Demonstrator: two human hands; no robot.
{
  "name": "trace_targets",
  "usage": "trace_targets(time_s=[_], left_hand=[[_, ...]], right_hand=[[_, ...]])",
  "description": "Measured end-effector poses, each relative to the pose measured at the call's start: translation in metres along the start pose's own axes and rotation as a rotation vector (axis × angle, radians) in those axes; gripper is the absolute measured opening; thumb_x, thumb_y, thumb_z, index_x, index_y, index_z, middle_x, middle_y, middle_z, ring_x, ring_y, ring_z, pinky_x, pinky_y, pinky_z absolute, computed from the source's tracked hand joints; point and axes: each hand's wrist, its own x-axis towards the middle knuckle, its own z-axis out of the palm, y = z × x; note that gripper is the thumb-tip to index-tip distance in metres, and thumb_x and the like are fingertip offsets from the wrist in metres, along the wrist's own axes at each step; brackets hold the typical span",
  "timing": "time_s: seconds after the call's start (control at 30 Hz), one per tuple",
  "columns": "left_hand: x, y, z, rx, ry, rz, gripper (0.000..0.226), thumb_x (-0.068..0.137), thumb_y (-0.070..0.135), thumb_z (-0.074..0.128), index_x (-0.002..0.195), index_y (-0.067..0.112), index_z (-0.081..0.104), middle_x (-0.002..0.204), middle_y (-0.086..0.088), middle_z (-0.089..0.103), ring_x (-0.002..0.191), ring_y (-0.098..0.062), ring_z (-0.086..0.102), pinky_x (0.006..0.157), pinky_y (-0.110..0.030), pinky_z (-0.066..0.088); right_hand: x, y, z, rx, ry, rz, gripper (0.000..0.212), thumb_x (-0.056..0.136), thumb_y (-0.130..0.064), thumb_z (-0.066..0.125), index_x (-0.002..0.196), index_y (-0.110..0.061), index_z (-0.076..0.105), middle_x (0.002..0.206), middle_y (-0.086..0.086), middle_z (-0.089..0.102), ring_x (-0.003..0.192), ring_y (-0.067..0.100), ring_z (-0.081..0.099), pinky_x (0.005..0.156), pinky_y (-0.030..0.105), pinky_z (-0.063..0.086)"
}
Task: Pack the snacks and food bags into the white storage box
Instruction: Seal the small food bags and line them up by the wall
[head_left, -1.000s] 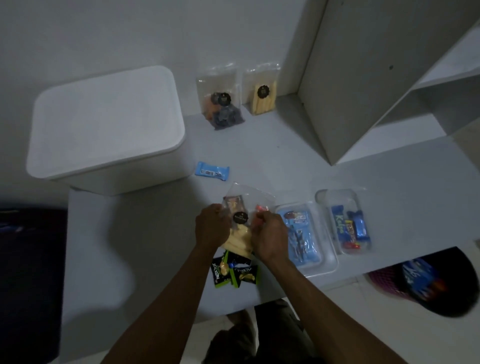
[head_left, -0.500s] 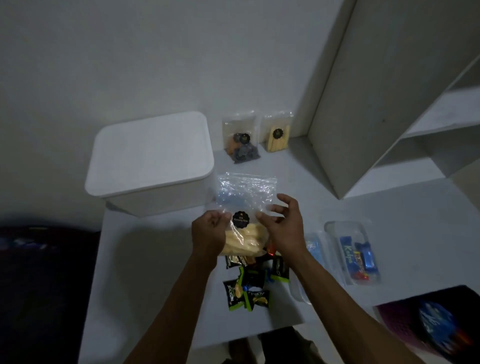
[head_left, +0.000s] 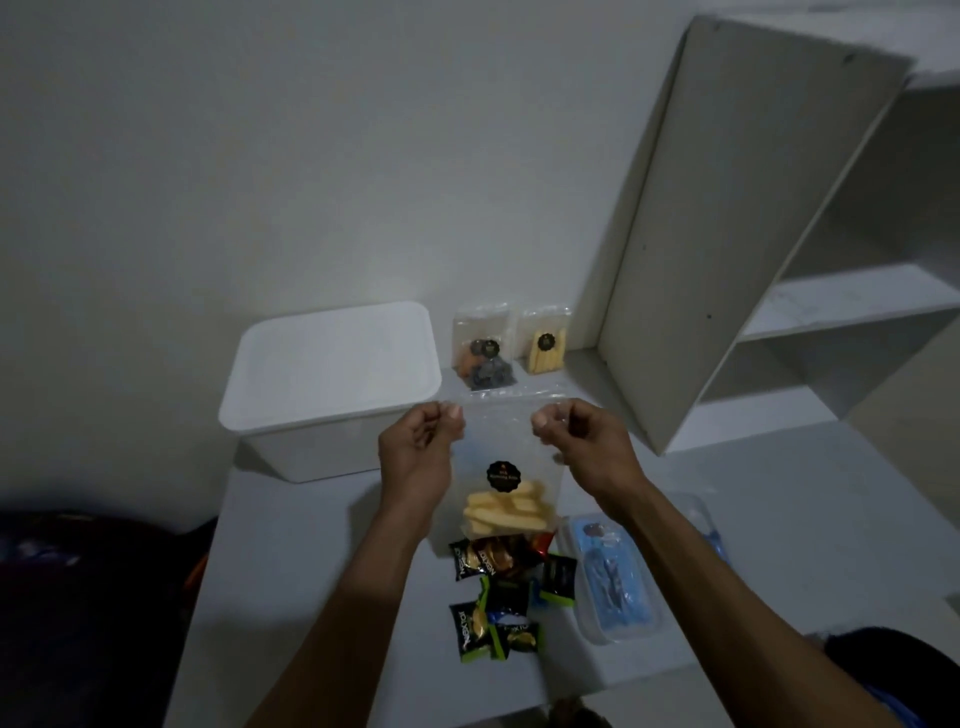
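A clear food bag (head_left: 506, 488) with yellow sticks and a black round sticker hangs upright above the table. My left hand (head_left: 418, 447) pinches its top left corner and my right hand (head_left: 582, 441) pinches its top right corner. The white storage box (head_left: 332, 384) stands behind my left hand with its lid on. Two more clear food bags lean on the back wall, one with dark pieces (head_left: 483, 353), one with yellow sticks (head_left: 545, 343). Several small black-and-green snack packs (head_left: 498, 608) lie under the held bag.
A clear tray holding blue packets (head_left: 613, 577) lies on the white table (head_left: 291, 545) to the right of the snack packs. A tall white shelf unit (head_left: 727, 234) stands at the back right. A dark object (head_left: 78, 597) fills the lower left, beside the table.
Both hands lifted the bag of yellow sticks off the table and shifted from its middle to its top corners. The view tilted up, showing more wall and shelf.
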Motion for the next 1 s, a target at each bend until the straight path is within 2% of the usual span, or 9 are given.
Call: trace_targets(time_s=[0.13,0.27,0.33,0.4,0.47,0.57,0.67,0.83,1.0], left_hand=[[-0.005,0.013,0.009,-0.010,-0.007,0.065,0.008,0.091,0.021,0.067,0.093,0.014,0.070,0.082,-0.003,0.071,0.074,-0.007,0.067,0.073,-0.028,0.053],[-0.003,0.024,0.024,-0.016,0.020,0.079,0.006,0.090,0.024,0.068,0.089,0.020,0.071,0.083,-0.001,0.074,0.079,-0.010,0.068,0.075,-0.035,0.055],[0.000,0.027,0.034,0.003,0.042,0.086,0.005,0.089,0.023,0.069,0.086,0.022,0.073,0.083,0.000,0.075,0.081,-0.011,0.068,0.080,-0.038,0.056],[0.003,0.028,0.047,0.052,0.055,0.109,0.007,0.088,0.022,0.070,0.082,0.024,0.073,0.083,0.001,0.075,0.084,-0.013,0.068,0.084,-0.038,0.056],[0.003,0.029,0.063,0.105,0.057,0.146,0.012,0.088,0.023,0.070,0.079,0.029,0.073,0.083,0.001,0.074,0.087,-0.016,0.069,0.084,-0.036,0.056],[0.000,0.031,0.089,0.155,0.059,0.210,0.017,0.089,0.019,0.069,0.076,0.030,0.072,0.081,0.003,0.073,0.084,-0.014,0.067,0.077,-0.028,0.051],[-0.003,0.034,0.105,0.161,0.073,0.251,0.017,0.089,0.016,0.068,0.077,0.027,0.073,0.079,0.004,0.073,0.080,-0.009,0.067,0.075,-0.024,0.051],[-0.002,0.035,0.110,0.149,0.072,0.268,0.014,0.089,0.018,0.069,0.080,0.028,0.074,0.088,-0.001,0.075,0.088,-0.014,0.069,0.082,-0.027,0.054],[-0.003,0.039,0.108,0.172,0.111,0.290,0.012,0.090,0.018,0.068,0.083,0.026,0.073,0.087,0.002,0.075,0.087,-0.012,0.069,0.077,-0.022,0.052]], right_hand=[[0.006,-0.016,-0.013,-0.012,-0.045,0.000,0.014,0.087,-0.023,0.072,0.093,-0.011,0.070,0.089,0.009,0.070,0.083,0.016,0.062,0.071,0.032,0.051],[0.022,-0.032,-0.030,-0.101,-0.053,-0.079,0.022,0.085,-0.021,0.075,0.099,-0.006,0.069,0.095,0.019,0.069,0.079,0.012,0.062,0.065,0.020,0.052],[0.031,-0.043,-0.040,-0.208,-0.042,-0.182,0.023,0.082,-0.023,0.079,0.100,-0.012,0.070,0.091,0.009,0.070,0.080,0.010,0.063,0.072,0.022,0.052],[0.042,-0.056,-0.050,-0.345,-0.053,-0.286,0.027,0.080,-0.027,0.081,0.103,-0.019,0.070,0.097,-0.005,0.070,0.087,0.005,0.063,0.077,0.017,0.050],[0.052,-0.067,-0.057,-0.543,-0.104,-0.377,0.030,0.080,-0.034,0.080,0.105,-0.023,0.070,0.100,-0.009,0.069,0.092,0.006,0.062,0.080,0.022,0.050],[0.064,-0.079,-0.061,-0.787,-0.210,-0.448,0.022,0.082,-0.042,0.074,0.097,-0.028,0.071,0.095,-0.011,0.069,0.092,0.011,0.062,0.083,0.037,0.052],[0.070,-0.088,-0.065,-0.836,-0.282,-0.459,0.017,0.086,-0.042,0.071,0.095,-0.027,0.071,0.094,-0.008,0.071,0.088,0.015,0.063,0.081,0.038,0.053],[0.079,-0.096,-0.068,-0.859,-0.371,-0.491,0.016,0.091,-0.037,0.067,0.097,-0.023,0.071,0.097,-0.003,0.072,0.089,0.017,0.063,0.080,0.041,0.054],[0.084,-0.098,-0.060,-0.874,-0.378,-0.530,0.015,0.092,-0.036,0.065,0.091,-0.022,0.069,0.092,-0.003,0.071,0.085,0.020,0.063,0.079,0.042,0.054]])
